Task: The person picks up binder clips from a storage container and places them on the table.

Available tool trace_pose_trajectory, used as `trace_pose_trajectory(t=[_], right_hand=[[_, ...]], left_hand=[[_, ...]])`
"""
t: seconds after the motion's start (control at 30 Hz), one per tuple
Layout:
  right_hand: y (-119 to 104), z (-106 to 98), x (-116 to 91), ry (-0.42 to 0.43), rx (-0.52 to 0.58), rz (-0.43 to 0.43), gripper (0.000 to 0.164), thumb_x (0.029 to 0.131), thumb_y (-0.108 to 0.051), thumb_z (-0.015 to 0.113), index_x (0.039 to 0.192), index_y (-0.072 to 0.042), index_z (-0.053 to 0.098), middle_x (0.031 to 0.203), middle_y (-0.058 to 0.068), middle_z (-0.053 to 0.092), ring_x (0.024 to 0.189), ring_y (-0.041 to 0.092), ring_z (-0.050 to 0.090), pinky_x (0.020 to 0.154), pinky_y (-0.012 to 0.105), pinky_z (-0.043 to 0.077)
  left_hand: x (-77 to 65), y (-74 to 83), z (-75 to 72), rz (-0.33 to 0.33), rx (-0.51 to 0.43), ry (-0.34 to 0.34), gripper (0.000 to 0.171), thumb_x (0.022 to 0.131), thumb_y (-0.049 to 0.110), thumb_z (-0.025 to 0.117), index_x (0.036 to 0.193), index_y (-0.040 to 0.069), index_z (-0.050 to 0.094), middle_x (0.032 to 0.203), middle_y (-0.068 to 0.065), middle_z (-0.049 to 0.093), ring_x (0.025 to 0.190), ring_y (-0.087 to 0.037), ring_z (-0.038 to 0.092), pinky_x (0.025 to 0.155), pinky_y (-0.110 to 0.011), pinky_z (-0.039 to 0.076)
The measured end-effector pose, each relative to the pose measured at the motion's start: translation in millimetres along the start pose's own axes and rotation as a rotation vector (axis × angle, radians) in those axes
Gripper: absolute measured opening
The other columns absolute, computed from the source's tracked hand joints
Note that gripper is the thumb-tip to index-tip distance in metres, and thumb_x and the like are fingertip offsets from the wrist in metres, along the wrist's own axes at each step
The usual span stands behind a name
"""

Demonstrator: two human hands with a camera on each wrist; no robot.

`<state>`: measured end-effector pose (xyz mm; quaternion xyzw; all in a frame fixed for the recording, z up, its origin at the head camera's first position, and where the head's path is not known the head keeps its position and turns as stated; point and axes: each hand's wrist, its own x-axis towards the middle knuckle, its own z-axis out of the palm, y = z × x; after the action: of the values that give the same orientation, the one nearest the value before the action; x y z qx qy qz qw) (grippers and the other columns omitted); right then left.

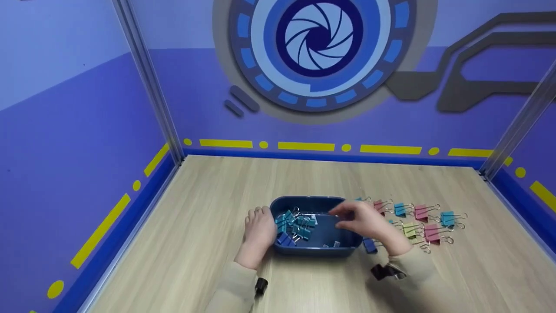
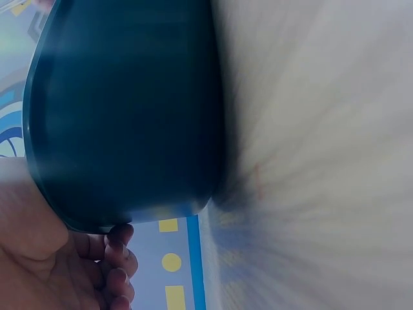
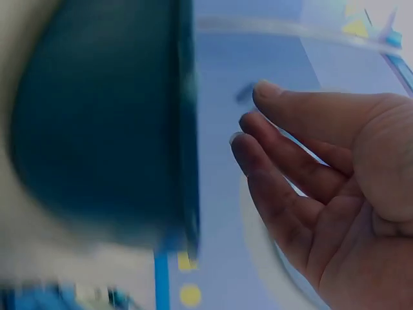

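Observation:
A dark blue box [image 1: 326, 232] sits on the table with several teal and blue binder clips [image 1: 302, 224] in its left half and small pale bits on its floor. My left hand [image 1: 259, 230] holds the left end of the box; in the left wrist view its thumb lies over the rim and its curled fingers [image 2: 119, 261] touch the outer wall. Over the box's right end is my right hand [image 1: 369, 224], thumb and fingers apart. The right wrist view shows nothing between those fingers [image 3: 274, 200], beyond the rim.
Right of the box lie several pink, teal, yellow and blue binder clips [image 1: 432, 233], partly hidden by the right forearm. Blue-purple panels [image 1: 182, 100] wall in the wooden table [image 1: 217, 187] at the back and sides. Black clips [image 1: 382, 272] are on both sleeves.

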<state>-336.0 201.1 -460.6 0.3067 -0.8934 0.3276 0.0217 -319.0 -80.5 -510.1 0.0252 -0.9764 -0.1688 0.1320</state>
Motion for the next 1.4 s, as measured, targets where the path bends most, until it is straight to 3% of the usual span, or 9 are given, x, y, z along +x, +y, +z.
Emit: trace_pose_trajectory(t=[0.17,0.5,0.83,1.03,1.17,1.3,1.4], right_hand=[[-10.0,21.3,22.1,-0.073,0.004,-0.088,0.034,0.078,-0.002,0.072,0.110,-0.011,0.068,0.106,0.003,0.068,0.096,0.024,0.064,0.082,0.044,0.052],[-19.6,54.8,46.4,-0.176,-0.151,-0.187,0.047,0.077,0.003,0.069,0.121,-0.013,0.064,0.125,0.001,0.062,0.117,0.020,0.055,0.097,0.040,0.044],[-20.5,59.9,45.8,-0.170,-0.232,-0.243,0.036,0.075,0.001,0.072,0.108,-0.011,0.071,0.105,0.001,0.070,0.101,0.018,0.063,0.088,0.036,0.049],[-22.2,60.9,48.6,-0.175,-0.352,-0.292,0.034,0.069,0.000,0.077,0.101,-0.013,0.074,0.094,-0.002,0.070,0.089,0.015,0.059,0.081,0.032,0.047],[-23.4,63.6,50.2,-0.196,-0.408,-0.310,0.024,0.069,-0.003,0.077,0.090,-0.015,0.074,0.085,-0.005,0.069,0.081,0.012,0.056,0.075,0.030,0.044],[-23.8,63.9,51.2,-0.209,-0.407,-0.330,0.014,0.072,-0.005,0.076,0.081,-0.015,0.073,0.078,-0.008,0.069,0.075,0.009,0.059,0.076,0.031,0.044],[-21.1,61.3,51.2,-0.211,-0.324,-0.286,0.012,0.074,-0.004,0.074,0.080,-0.015,0.074,0.078,-0.008,0.070,0.073,0.005,0.061,0.074,0.027,0.048]], left_hand=[[-0.2,0.8,-1.9,-0.003,-0.007,-0.009,0.020,0.088,0.010,0.048,0.103,-0.001,0.055,0.100,-0.018,0.057,0.096,-0.034,0.049,0.083,-0.045,0.039],[-0.2,0.2,-2.4,-0.011,-0.020,-0.031,0.023,0.088,0.012,0.052,0.106,-0.001,0.054,0.101,-0.017,0.056,0.098,-0.034,0.048,0.084,-0.046,0.039],[-0.9,0.2,-2.5,0.001,-0.012,-0.035,0.024,0.085,0.014,0.055,0.104,-0.001,0.054,0.102,-0.018,0.056,0.098,-0.034,0.047,0.083,-0.044,0.038],[0.0,0.3,-3.3,-0.012,-0.016,-0.045,0.025,0.087,0.013,0.054,0.107,-0.001,0.054,0.105,-0.018,0.056,0.100,-0.034,0.047,0.085,-0.045,0.038],[0.0,-0.4,-2.7,-0.009,-0.012,-0.042,0.025,0.086,0.014,0.056,0.106,-0.001,0.054,0.104,-0.018,0.056,0.099,-0.034,0.047,0.084,-0.045,0.038],[0.1,-0.9,-2.0,-0.004,-0.009,-0.041,0.026,0.086,0.015,0.057,0.106,-0.001,0.053,0.103,-0.018,0.056,0.099,-0.034,0.047,0.084,-0.045,0.038],[0.0,-1.3,-2.0,-0.002,-0.011,-0.038,0.026,0.085,0.015,0.057,0.106,-0.001,0.053,0.103,-0.018,0.057,0.099,-0.034,0.047,0.084,-0.045,0.038]])
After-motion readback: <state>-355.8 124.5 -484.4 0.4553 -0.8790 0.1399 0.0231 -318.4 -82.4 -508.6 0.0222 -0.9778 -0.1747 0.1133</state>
